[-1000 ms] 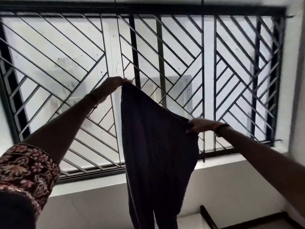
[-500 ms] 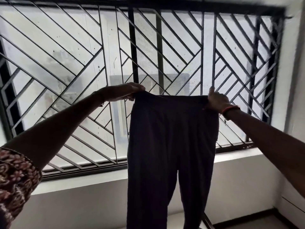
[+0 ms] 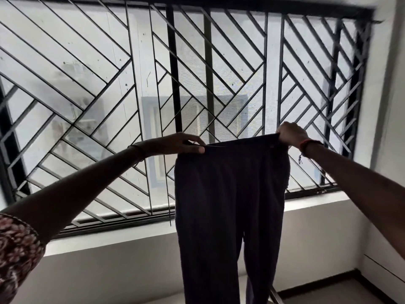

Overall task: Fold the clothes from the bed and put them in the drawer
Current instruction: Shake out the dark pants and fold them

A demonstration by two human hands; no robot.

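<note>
Gripping dark trousers (image 3: 230, 194) at waistband: left hand (image 3: 175, 143) pinched; right hand (image 3: 291, 134) clenched.

A single head-worn camera faces the barred window (image 3: 153, 95) head-on from close by, tilted slightly upward, the sill low in frame and both outstretched arms entering from below

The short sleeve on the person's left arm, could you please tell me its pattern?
The short sleeve has a reddish-brown floral print, seen in the head view.
</note>
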